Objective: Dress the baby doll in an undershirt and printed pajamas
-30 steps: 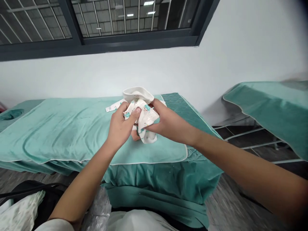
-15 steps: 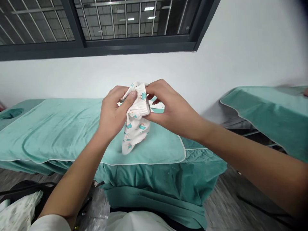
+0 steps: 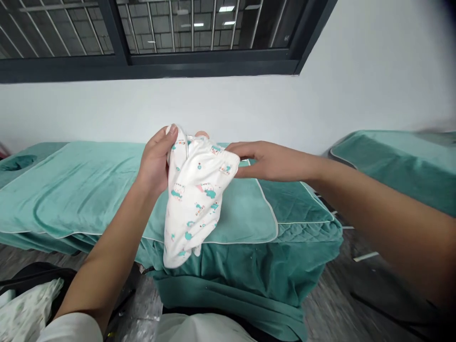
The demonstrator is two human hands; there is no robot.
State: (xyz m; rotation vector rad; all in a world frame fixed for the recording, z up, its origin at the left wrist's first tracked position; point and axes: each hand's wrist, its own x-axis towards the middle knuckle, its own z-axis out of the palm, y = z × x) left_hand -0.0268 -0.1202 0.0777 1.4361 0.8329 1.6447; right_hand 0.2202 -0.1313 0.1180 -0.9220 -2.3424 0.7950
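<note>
A white baby garment (image 3: 194, 199) with teal and pink animal prints hangs between my two hands above the bed. Its exact kind is not clear from the folds. My left hand (image 3: 156, 154) is closed on its upper left edge, thumb in front, with the other fingers mostly hidden behind the cloth. At the upper right corner, the thumb and fingers of my right hand (image 3: 260, 159) pinch the gathered edge. A small skin-coloured rounded shape shows behind the top of the garment; what it belongs to is hidden.
Below lies a bed with a light green sheet (image 3: 89, 190) over a darker green quilted cover (image 3: 302, 204). Another green-covered bed (image 3: 402, 161) stands at the right. A barred window (image 3: 199, 28) is in the wall ahead. Printed white cloth (image 3: 28, 308) rests on a black item at lower left.
The garment, bunched up before, now hangs longer and spread wider. My hands have moved apart, the right one outward and the left one slightly left.
</note>
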